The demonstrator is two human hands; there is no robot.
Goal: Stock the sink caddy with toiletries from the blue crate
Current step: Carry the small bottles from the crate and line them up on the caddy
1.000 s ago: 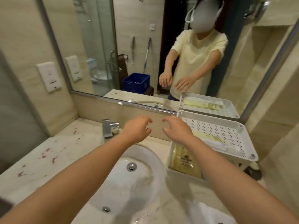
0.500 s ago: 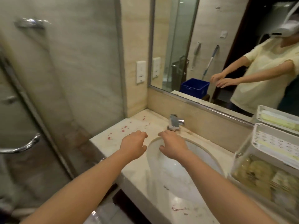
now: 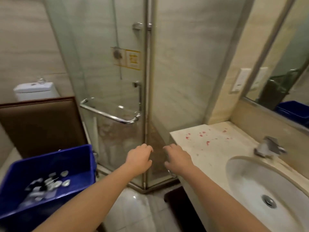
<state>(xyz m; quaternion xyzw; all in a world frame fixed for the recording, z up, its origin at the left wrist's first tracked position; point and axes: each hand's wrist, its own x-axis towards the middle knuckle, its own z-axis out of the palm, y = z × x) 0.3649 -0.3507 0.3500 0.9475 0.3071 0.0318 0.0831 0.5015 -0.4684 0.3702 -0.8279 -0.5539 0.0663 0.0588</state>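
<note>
Blue crate (image 3: 66, 158) left; yellow sign (image 3: 133, 59) writing illegible.

Lit softly and evenly, in a dim, yellowish cast, without hard shadows. Smeared by motion blur throughout, worst on the blue crate (image 3: 75, 164) and faucet (image 3: 268, 146). Glinted faintly off the towel bar (image 3: 108, 116) and floor tile (image 3: 133, 198). Bowed straight lines toward the edges.
</note>
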